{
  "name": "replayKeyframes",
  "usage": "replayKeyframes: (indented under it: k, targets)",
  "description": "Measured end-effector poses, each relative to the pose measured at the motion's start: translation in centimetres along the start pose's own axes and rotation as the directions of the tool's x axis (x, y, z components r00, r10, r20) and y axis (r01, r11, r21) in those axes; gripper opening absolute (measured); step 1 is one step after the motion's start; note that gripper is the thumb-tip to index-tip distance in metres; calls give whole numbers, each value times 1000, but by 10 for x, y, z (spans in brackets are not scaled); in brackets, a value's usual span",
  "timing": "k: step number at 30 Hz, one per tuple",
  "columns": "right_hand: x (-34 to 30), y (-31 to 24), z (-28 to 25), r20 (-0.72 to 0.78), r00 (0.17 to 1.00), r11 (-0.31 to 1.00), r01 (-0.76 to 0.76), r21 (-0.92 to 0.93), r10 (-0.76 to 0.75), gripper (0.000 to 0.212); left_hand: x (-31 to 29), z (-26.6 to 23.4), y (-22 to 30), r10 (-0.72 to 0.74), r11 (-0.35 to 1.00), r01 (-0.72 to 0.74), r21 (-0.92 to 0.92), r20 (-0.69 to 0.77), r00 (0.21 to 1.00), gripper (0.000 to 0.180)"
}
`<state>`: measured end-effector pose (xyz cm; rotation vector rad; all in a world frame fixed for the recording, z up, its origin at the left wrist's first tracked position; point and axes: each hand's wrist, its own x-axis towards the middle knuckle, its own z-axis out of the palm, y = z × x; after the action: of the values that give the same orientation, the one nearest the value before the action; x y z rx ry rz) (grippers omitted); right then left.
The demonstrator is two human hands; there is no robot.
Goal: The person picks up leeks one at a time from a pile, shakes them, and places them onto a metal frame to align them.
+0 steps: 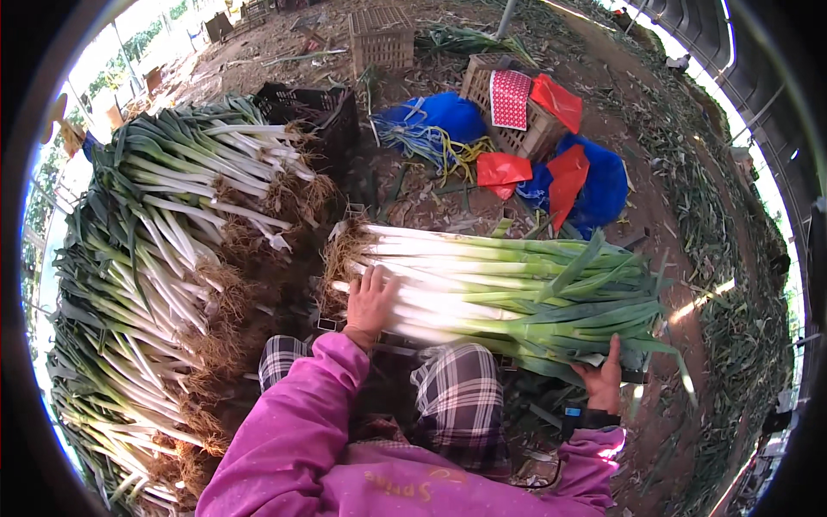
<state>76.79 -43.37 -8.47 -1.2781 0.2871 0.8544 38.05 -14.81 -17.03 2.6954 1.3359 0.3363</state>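
A thick bundle of leeks (pixel 465 280) lies across in front of me, roots at the left and green leaves at the right. A low wire frame (pixel 327 325) shows under its root end. My left hand (pixel 369 302) rests on the white stems near the roots, its fingers extended and slightly apart. At the leaf end, my right hand (pixel 603 375) holds the near edge of the leaves, thumb raised and fingers partly hidden among them. A large heap of loose leeks (pixel 172 302) with brown roots fills the left side.
Beyond the bundle are a dark crate (pixel 314 116), a tan crate (pixel 382 39) and another crate (pixel 534 138) with red sheets on it. Blue bags (pixel 599 185) and yellow ties (pixel 461 155) lie nearby. Leaf scraps (pixel 732 345) cover the ground at the right.
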Motion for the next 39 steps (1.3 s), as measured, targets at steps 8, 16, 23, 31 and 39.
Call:
replayKeyframes:
  k: [8,16,23,31,39]
  targets:
    - [14,7,-13,-68,968,954,222,-201,-240,42,-18,17,-4,1,997,-1,-79,0,1000,59]
    - [21,30,2,-77,929,898,327,-294,-363,53,-26,-23,27,121,992,-122,-44,-23,992,57]
    - [89,-7,-51,-66,846,796,467,-384,-528,42,1,5,117,452,829,-436,-351,-39,891,55]
    - [48,15,-12,-157,937,932,269,-244,-311,38,2,6,19,260,961,-271,-45,-171,950,33]
    - [19,21,-15,-26,910,911,413,-11,-413,46,9,-8,-76,173,984,-173,38,15,985,9]
